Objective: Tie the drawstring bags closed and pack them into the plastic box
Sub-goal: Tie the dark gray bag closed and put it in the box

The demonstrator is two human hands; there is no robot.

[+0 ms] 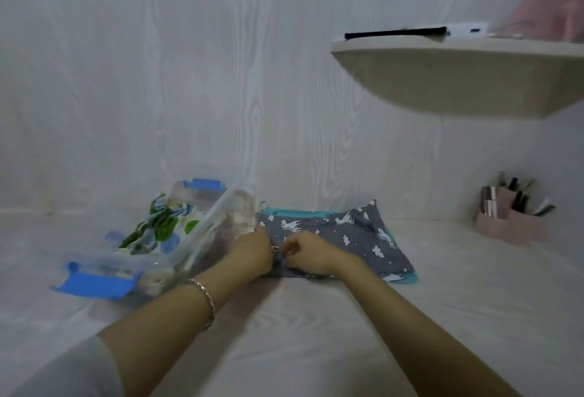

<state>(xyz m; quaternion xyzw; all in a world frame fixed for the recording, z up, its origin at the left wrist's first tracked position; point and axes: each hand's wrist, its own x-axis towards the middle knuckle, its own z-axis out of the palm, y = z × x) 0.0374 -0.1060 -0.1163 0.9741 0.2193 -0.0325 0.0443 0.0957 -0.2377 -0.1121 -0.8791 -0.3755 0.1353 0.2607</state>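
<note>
Head view: the grey fabric drawstring bag with white animal print (341,232) lies flat on the white tabletop (316,317), just right of the clear plastic box with blue latches (202,232). The left hand (252,252) and the right hand (311,254) pinch its left edge, fingers curled. Judged light and limp; take hold at the cords.

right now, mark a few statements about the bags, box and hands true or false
The left hand and right hand both grip the left end of the grey cloud-print drawstring bag. True.
That bag lies inside the clear plastic box with blue latches. False: it lies outside, right of the box.
A green-and-blue patterned fabric bag sits in the box. True.
The pink desk organiser stands left of the box. False: it stands far right.
</note>
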